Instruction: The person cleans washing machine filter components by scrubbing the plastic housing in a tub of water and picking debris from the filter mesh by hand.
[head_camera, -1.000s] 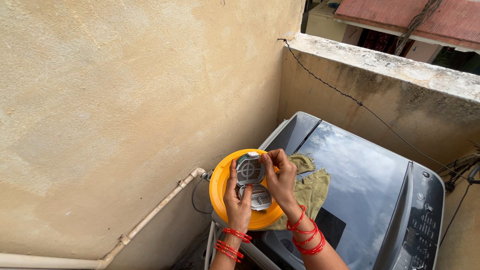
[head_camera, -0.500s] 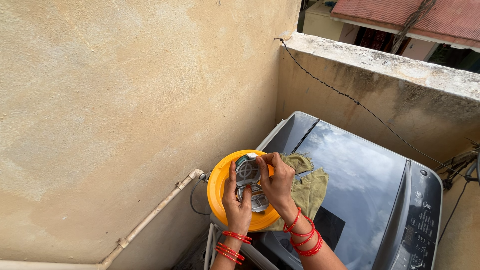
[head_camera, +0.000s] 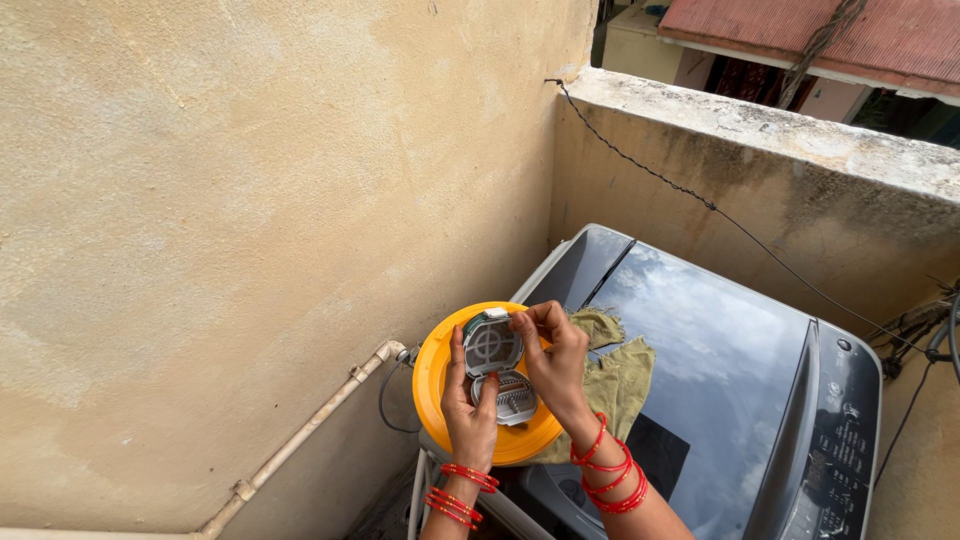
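Both hands grip a hinged grey filter case (head_camera: 497, 365) above a yellow basin (head_camera: 432, 385): left hand (head_camera: 468, 405) clasps the lower half, right hand (head_camera: 556, 365) pinches the upper.

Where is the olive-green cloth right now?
The olive-green cloth lies on the washing machine's dark glass lid, just right of the round yellow plastic basin, behind the right hand.

A home's outdoor terrace: washing machine (head_camera: 720, 380) beside plastered parapet wall (head_camera: 760, 150).
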